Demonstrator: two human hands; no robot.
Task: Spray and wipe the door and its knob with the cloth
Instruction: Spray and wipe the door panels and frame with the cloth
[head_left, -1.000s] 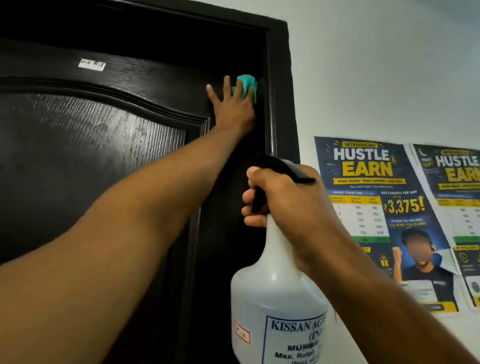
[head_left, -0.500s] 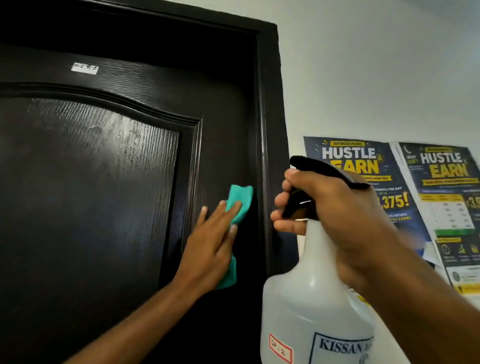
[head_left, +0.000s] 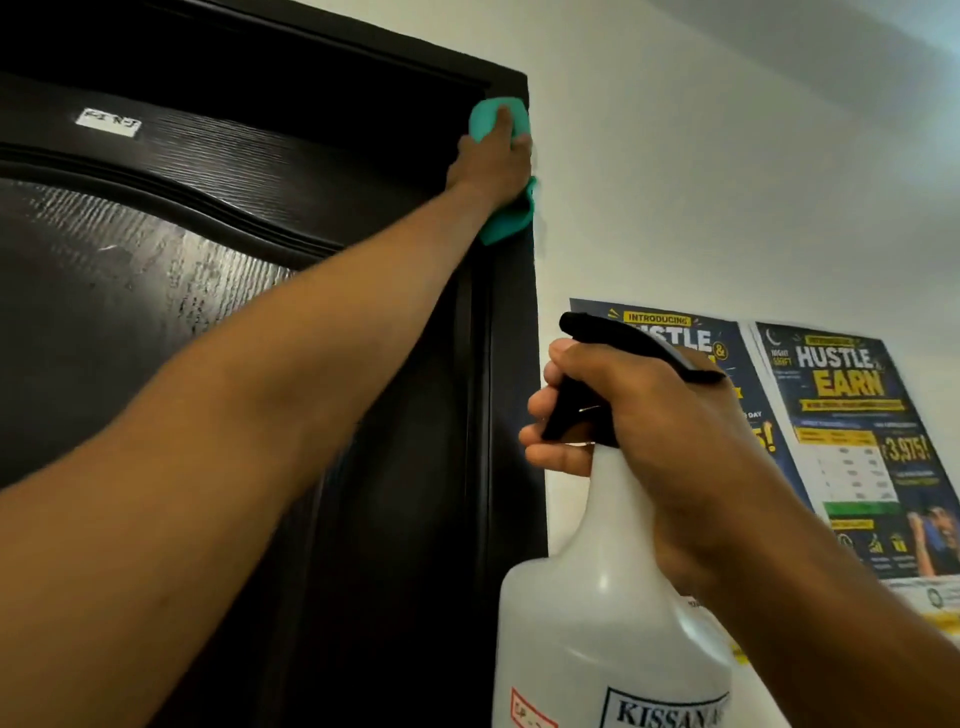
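Dark door (head_left: 156, 322) of grained wood with a semi-gloss sheen, teal cloth (head_left: 506, 218) soft and matt, spray bottle (head_left: 597, 613) of translucent white smooth plastic with a black, seemingly plastic trigger head, glossy paper posters (head_left: 852, 441), wall (head_left: 727, 182) painted matt.

— What carries things here?
— No table; a dark wood-grain door (head_left: 208, 364) in its dark door frame (head_left: 511, 364), and a white wall (head_left: 727, 182) to the right.
— And on them?
— A small white label (head_left: 108, 122) stuck near the door's top; a teal cloth (head_left: 506, 218) against the frame's upper right corner; two "Hustle & Earn" posters (head_left: 852, 441) side by side on the wall, edges touching.
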